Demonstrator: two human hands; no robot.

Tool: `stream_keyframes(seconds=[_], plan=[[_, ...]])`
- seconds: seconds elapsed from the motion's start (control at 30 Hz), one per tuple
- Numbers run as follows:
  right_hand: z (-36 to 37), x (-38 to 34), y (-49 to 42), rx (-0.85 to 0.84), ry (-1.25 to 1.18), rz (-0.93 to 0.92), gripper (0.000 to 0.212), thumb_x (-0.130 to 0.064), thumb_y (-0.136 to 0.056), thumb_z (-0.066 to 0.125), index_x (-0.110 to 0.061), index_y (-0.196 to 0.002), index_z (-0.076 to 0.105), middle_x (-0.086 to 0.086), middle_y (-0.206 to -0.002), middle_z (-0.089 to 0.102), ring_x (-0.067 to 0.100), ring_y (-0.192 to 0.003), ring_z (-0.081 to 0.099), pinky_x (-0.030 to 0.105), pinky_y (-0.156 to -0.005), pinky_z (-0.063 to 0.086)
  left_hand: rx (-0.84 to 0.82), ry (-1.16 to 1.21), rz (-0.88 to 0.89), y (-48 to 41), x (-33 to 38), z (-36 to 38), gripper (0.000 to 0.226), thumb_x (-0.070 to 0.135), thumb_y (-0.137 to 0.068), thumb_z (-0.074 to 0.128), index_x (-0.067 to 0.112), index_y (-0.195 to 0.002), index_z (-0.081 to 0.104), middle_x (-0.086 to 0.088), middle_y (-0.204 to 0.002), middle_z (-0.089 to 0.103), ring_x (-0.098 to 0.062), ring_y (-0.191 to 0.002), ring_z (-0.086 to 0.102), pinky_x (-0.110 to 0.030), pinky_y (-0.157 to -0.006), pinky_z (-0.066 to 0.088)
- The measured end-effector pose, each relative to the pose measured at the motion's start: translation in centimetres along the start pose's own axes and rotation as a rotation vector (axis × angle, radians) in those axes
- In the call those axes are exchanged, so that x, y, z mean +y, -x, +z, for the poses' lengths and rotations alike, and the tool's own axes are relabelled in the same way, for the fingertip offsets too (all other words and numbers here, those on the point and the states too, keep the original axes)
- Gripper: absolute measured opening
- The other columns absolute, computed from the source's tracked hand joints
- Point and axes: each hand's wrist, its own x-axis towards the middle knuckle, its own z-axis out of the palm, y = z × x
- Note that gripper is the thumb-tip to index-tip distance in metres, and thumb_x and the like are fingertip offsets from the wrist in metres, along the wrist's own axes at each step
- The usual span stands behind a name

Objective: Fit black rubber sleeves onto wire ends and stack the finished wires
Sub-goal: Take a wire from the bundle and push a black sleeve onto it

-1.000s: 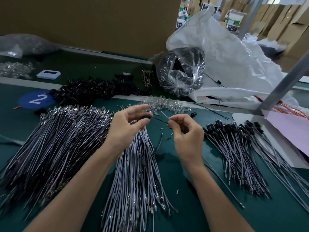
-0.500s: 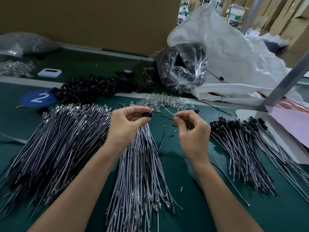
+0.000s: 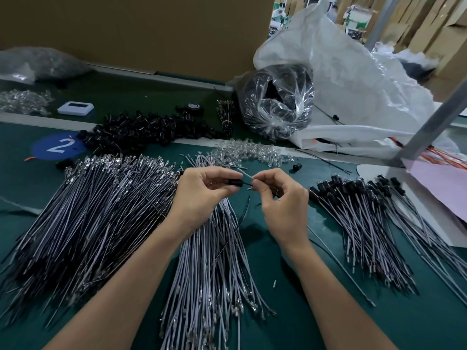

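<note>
While both hands work just above the middle of the table (image 3: 278,311), the step in hand is mid-fit. The left hand (image 3: 202,195) pinches one black rubber sleeve (image 3: 235,182) between thumb and forefinger. The right hand (image 3: 280,203) pinches a wire (image 3: 248,184) right beside it. The wire end is either touching the sleeve mouth or just entering it; I cannot tell which. Each grip is closed firmly on its part, with the spare fingers curled loosely.

Progress, judged from the piles:
- A finished stack (image 3: 366,223) lies right of the hands, fanned out, each wire capped in black at its far end.
- A much larger unsleeved pile (image 3: 88,210) lies left of the hands and shows bare metal terminals.
- A middle bundle (image 3: 209,261) runs under the wrists toward the near edge, also uncapped.
- The smaller share looks done — most is left.
- A heap of loose sleeves (image 3: 141,130) sits beyond the big pile, near a blue disc (image 3: 59,146) marked 2.

Sleeve: short, matte black and tubular, with a narrower neck toward the wire. Wire: only a short stretch shows between the hands, thin and dark — its tail is hidden behind the right hand. The sleeve probably needs a firm push to seat.
</note>
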Motion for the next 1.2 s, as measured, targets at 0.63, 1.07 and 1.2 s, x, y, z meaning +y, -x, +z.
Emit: stream_keyframes(seconds=[0.63,1.07,1.2], plan=[[0.5,-0.3,0.7,0.104,-0.033,-0.119,0.006,-0.007,-0.087,0.070,-0.012,-0.090,0.071,0.000,-0.082,0.069,0.012,-0.078,0.066,0.023,-0.072,0.053,0.049,0.634,-0.244,0.6,-0.1,1.0,0.017,0.004,-0.062,0.075,0.011,-0.077,0.079,-0.010,-0.084,0.075,-0.019,-0.079,0.073,-0.022,-0.069,0.058],[-0.7,-0.5,0.1,0.020,-0.061,0.020,0.007,-0.007,-0.086,0.072,-0.011,-0.080,0.073,-0.005,-0.068,0.067,0.010,-0.059,0.057,0.019,-0.057,0.047,0.340,0.864,-0.273,-0.3,0.1,-0.5,0.015,0.002,-0.066,0.071,0.003,-0.081,0.070,-0.012,-0.082,0.075,-0.019,-0.075,0.074,-0.023,-0.068,0.060],[-0.6,-0.5,0.2,-0.031,-0.027,0.008,0.005,-0.007,-0.084,0.074,-0.010,-0.080,0.074,-0.002,-0.068,0.068,0.012,-0.060,0.059,0.022,-0.058,0.049,0.337,0.839,-0.258,-0.5,0.0,-0.7,0.015,0.003,-0.065,0.072,0.004,-0.080,0.071,-0.011,-0.083,0.075,-0.019,-0.076,0.074,-0.022,-0.069,0.059]])
